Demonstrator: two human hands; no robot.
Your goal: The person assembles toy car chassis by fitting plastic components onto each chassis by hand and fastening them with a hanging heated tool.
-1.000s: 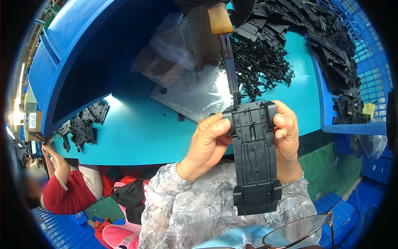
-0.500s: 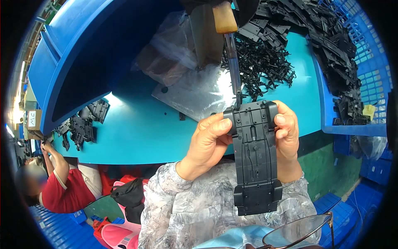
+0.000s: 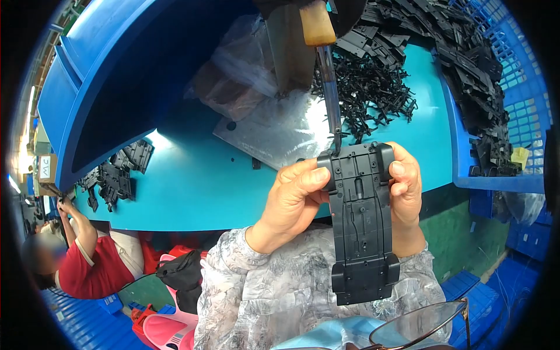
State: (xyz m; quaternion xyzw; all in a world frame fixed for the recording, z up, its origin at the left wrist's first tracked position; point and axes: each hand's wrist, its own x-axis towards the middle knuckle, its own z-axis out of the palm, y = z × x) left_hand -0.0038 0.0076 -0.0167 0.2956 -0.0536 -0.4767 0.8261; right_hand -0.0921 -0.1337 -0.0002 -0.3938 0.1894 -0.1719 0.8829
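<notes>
A long black plastic chassis plate (image 3: 363, 224) is held between both hands over the lap, its upper end near the table edge. My left hand (image 3: 294, 198) grips the upper left corner, thumb on top. My right hand (image 3: 405, 189) grips the upper right corner, fingers curled at the side. A screwdriver-like tool (image 3: 328, 87) with a yellowish handle hangs from above, its dark tip at the plate's upper left corner. Whether the tip touches the plate is hard to tell. Behind it lies a heap of small black parts (image 3: 379, 96).
A blue crate (image 3: 496, 182) of black plates stands at right. A large blue bin (image 3: 79, 111) leans at left, above more black parts (image 3: 114, 178). A metal plate (image 3: 274, 131) and plastic bags (image 3: 233, 76) lie on the turquoise table (image 3: 192, 201). A co-worker (image 3: 96, 265) sits at left.
Both hands and the chassis plate have shifted slightly to the right. The tool has also moved a little to the right since the earliest frame.
</notes>
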